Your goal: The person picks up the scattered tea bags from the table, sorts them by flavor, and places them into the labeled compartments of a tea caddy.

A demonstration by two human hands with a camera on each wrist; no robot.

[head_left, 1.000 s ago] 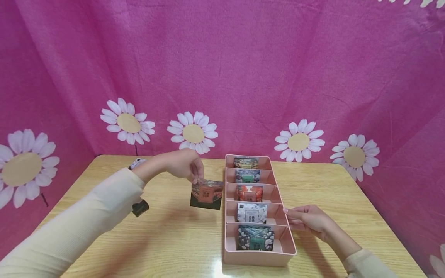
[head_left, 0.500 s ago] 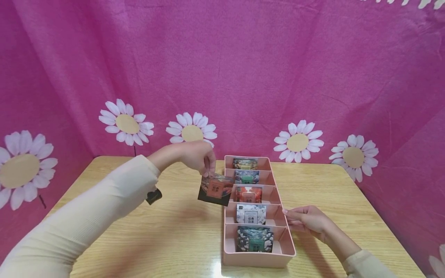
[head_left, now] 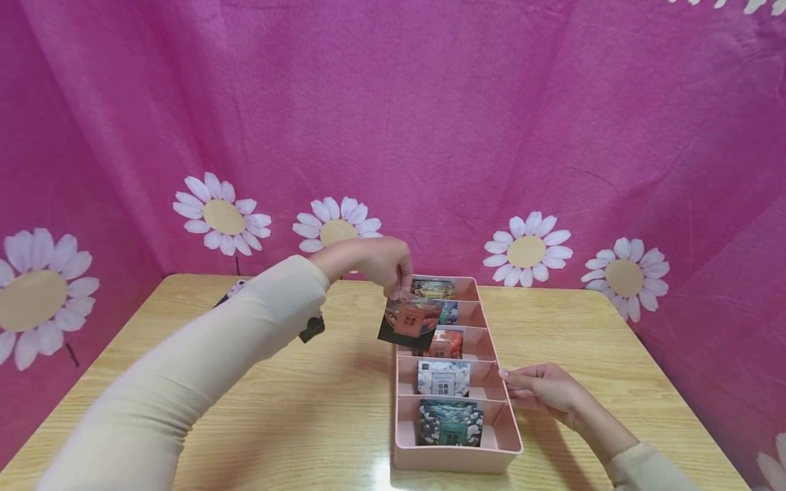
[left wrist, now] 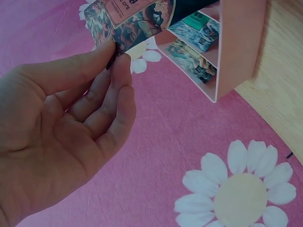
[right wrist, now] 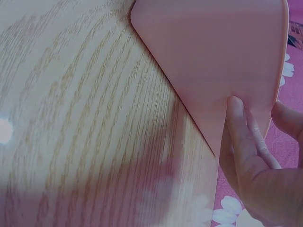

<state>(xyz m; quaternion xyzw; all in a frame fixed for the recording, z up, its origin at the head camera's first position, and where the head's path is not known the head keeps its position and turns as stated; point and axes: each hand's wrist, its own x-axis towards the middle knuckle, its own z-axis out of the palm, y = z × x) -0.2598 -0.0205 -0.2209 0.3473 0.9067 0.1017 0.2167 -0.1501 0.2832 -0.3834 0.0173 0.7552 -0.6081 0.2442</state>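
My left hand (head_left: 383, 262) pinches a dark tea sachet with a reddish label (head_left: 410, 319) by its top edge, between thumb and fingertips. The sachet hangs tilted over the left rim of a pink divided box (head_left: 454, 461), overlapping the second and third compartments from the back. Each compartment holds upright sachets: among them a red one (head_left: 449, 344), a white one (head_left: 443, 379) and a dark green floral one (head_left: 451, 424) at the front. My right hand (head_left: 546, 389) rests against the box's right wall, fingers straight on its outer face and thumb at the rim, in the right wrist view too (right wrist: 265, 175).
Left of the box, a black packet (head_left: 313, 329) and a white-and-dark packet (head_left: 232, 292) lie on the wooden table (head_left: 319, 409), partly hidden behind my left sleeve. A pink cloth with daisies (head_left: 393, 136) hangs behind the table's far edge.
My left hand has carried the sachet to the right and slightly up, from beside the box to over its left rim. My right hand and the box stay in place.
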